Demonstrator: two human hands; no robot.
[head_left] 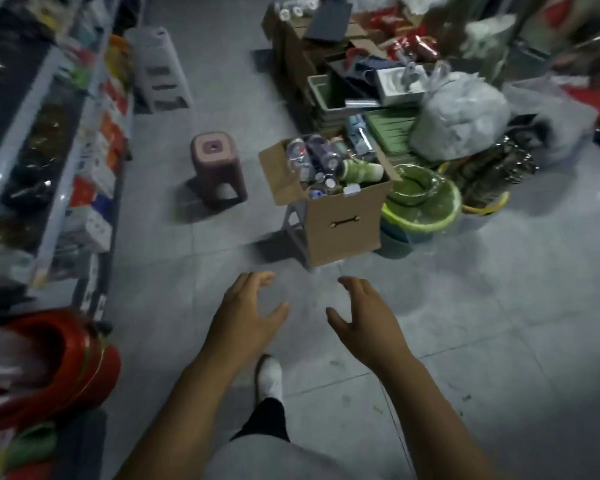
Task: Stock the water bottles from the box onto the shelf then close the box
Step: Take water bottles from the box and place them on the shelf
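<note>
Bottles (321, 164) fill the open cardboard box (340, 223) sitting on a stool beside green buckets (426, 216). Both hands, left hand (246, 313) and right hand (368, 320), hover spread and empty, short of it.

The left hand (246, 317) and right hand (368, 317) are bare, and the forearms (187, 393) are left uncovered by any sleeve. A pale grey garment (267, 459) is worn on the torso, with a black trouser leg (267, 417) and a white shoe (271, 377).
</note>
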